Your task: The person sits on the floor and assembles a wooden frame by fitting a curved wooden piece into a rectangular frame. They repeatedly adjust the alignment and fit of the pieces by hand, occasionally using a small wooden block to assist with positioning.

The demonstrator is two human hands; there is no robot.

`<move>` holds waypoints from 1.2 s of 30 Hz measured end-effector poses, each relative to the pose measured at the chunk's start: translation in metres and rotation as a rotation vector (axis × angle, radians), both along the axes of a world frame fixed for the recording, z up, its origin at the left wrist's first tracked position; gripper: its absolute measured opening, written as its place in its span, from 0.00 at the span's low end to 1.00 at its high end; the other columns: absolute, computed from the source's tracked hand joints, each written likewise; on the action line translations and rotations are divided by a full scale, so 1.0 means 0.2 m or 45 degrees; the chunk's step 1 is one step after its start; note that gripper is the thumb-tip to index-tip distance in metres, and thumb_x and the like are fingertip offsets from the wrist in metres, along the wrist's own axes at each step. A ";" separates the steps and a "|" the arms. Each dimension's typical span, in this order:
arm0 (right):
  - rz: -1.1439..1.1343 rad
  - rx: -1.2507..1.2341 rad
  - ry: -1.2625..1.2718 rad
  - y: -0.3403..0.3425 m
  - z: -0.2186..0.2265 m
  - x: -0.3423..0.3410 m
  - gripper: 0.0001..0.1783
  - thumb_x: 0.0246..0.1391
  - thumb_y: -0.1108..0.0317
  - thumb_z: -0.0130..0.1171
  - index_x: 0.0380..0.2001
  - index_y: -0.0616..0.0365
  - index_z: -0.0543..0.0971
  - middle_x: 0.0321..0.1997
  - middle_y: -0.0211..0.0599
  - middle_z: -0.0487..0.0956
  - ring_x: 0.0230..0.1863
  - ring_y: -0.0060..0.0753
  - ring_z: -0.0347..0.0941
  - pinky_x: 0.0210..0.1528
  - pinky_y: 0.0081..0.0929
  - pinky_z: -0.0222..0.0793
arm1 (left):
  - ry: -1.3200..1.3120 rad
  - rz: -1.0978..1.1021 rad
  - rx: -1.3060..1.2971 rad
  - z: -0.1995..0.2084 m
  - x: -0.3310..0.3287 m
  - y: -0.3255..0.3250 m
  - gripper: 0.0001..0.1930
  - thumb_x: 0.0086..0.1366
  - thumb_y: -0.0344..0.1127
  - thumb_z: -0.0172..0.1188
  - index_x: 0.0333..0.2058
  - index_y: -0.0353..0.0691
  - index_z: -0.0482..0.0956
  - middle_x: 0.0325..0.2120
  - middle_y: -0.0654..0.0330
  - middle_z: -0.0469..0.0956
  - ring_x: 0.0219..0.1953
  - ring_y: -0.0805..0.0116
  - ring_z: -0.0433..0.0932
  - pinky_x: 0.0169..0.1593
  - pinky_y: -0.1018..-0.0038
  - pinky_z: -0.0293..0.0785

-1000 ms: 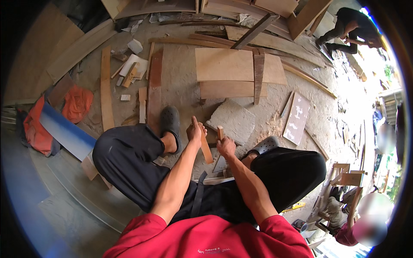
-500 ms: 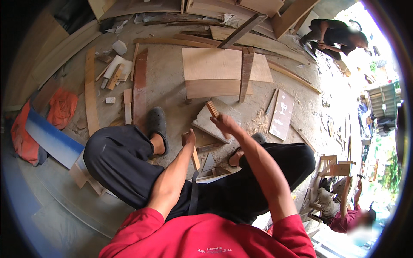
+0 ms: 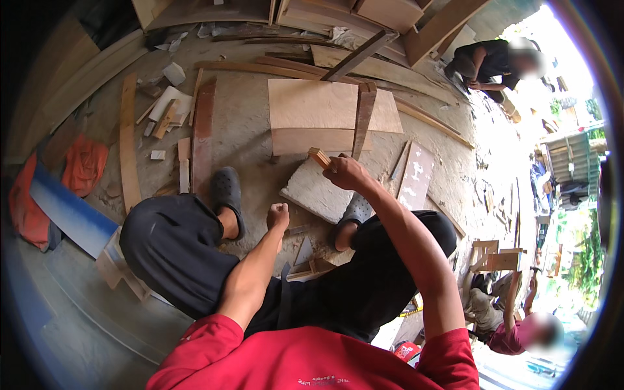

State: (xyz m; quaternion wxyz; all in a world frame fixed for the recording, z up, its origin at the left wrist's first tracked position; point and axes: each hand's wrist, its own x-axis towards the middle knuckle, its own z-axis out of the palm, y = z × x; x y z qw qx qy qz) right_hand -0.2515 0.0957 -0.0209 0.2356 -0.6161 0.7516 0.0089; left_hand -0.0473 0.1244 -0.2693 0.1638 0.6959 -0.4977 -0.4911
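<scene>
My right hand (image 3: 346, 173) is closed round a short wooden block (image 3: 318, 156), whose striped end sticks out to the left of my fingers. It is held above a rough grey slab (image 3: 318, 190) on the ground in front of me. My left hand (image 3: 278, 216) is a fist between my knees, left of the slab and apart from it. Only a sliver of a narrow piece of wood shows below that fist; my hand and wrist hide the rest. A small grey triangular piece (image 3: 303, 251) lies just beyond my lap.
A low plywood bench (image 3: 312, 104) stands beyond the slab. Loose boards, including a reddish-brown plank (image 3: 203, 140) and a stained panel (image 3: 416, 175), lie on either side. An orange bag (image 3: 84, 166) is at left. Two people work at right, one (image 3: 513, 325) with a hammer.
My right hand has moved up and away with the wooden block. The narrow wood below my left fist now hardly shows. My right foot has come in against the slab.
</scene>
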 end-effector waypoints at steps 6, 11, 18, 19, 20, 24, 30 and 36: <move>-0.077 -0.231 -0.190 -0.11 -0.22 0.02 0.17 0.51 0.56 0.59 0.39 0.55 0.77 0.38 0.50 0.78 0.45 0.51 0.73 0.45 0.42 0.70 | -0.075 0.138 -0.036 0.03 0.07 -0.04 0.16 0.57 0.47 0.59 0.35 0.39 0.79 0.33 0.54 0.81 0.39 0.58 0.80 0.44 0.65 0.74; -0.041 -0.388 -0.436 -0.26 -0.40 0.03 0.17 0.48 0.61 0.62 0.40 0.58 0.77 0.39 0.54 0.77 0.42 0.54 0.74 0.44 0.42 0.69 | -0.212 0.211 -0.202 -0.03 0.16 -0.09 0.14 0.57 0.42 0.60 0.35 0.38 0.79 0.33 0.53 0.81 0.38 0.58 0.80 0.43 0.65 0.75; -0.091 -0.550 -0.871 -0.39 -0.62 0.03 0.19 0.50 0.63 0.62 0.41 0.65 0.75 0.35 0.45 0.80 0.36 0.33 0.79 0.37 0.30 0.72 | -0.222 -0.001 -0.001 -0.08 0.19 -0.19 0.13 0.58 0.37 0.57 0.41 0.41 0.78 0.37 0.54 0.80 0.41 0.56 0.79 0.45 0.64 0.75; -0.054 -0.589 -0.936 -0.40 -0.64 0.04 0.19 0.50 0.63 0.62 0.41 0.66 0.75 0.35 0.44 0.81 0.35 0.31 0.79 0.36 0.28 0.72 | -0.239 -0.037 0.037 -0.08 0.19 -0.18 0.14 0.58 0.37 0.57 0.42 0.41 0.78 0.38 0.53 0.80 0.42 0.56 0.79 0.45 0.63 0.75; -0.122 -0.506 -0.928 -0.42 -0.61 0.08 0.18 0.50 0.64 0.62 0.40 0.65 0.76 0.35 0.47 0.80 0.36 0.36 0.79 0.37 0.30 0.72 | -0.264 -0.055 0.026 -0.08 0.22 -0.17 0.14 0.58 0.39 0.56 0.43 0.42 0.78 0.39 0.52 0.80 0.42 0.55 0.78 0.46 0.63 0.74; -0.207 -0.431 -0.831 -0.46 -0.63 0.08 0.17 0.51 0.63 0.61 0.40 0.64 0.77 0.36 0.45 0.81 0.34 0.35 0.79 0.35 0.28 0.74 | -0.479 -0.231 -0.097 -0.06 0.16 -0.15 0.19 0.59 0.44 0.55 0.46 0.43 0.77 0.40 0.51 0.79 0.43 0.53 0.78 0.50 0.61 0.73; -0.236 -0.310 -0.999 -0.56 -0.59 0.18 0.19 0.52 0.61 0.61 0.43 0.64 0.77 0.39 0.41 0.81 0.34 0.29 0.79 0.33 0.26 0.77 | -0.240 -0.051 -0.201 -0.16 0.25 -0.29 0.21 0.59 0.50 0.54 0.41 0.39 0.79 0.33 0.51 0.79 0.43 0.50 0.77 0.50 0.60 0.70; -0.284 -0.251 -0.956 -0.58 -0.66 0.14 0.22 0.51 0.59 0.62 0.45 0.64 0.76 0.41 0.41 0.80 0.36 0.31 0.79 0.34 0.27 0.78 | 0.346 0.200 0.069 0.47 0.14 -0.87 0.19 0.65 0.52 0.49 0.31 0.42 0.78 0.25 0.62 0.78 0.30 0.69 0.76 0.34 0.71 0.69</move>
